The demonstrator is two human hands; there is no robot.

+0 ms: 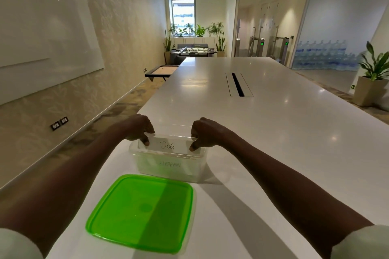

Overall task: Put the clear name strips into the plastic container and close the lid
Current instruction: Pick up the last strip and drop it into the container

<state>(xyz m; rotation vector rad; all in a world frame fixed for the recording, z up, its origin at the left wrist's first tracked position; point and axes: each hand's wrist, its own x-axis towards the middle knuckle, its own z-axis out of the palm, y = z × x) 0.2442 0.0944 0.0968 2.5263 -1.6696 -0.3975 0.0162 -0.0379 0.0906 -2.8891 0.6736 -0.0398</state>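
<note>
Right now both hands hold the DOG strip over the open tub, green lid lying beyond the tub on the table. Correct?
Not quite: the head view shows the green lid lying on the near side of the tub, toward the person, not beyond it. The rest holds: left hand and right hand hold the DOG strip by its ends over the open tub.

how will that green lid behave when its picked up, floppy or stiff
The green lid looks thin and translucent, so it is probably light and may flex a little. It lies flat on the smooth white table, so it may slide before an edge lifts. Flat and square, it should not roll.
</note>
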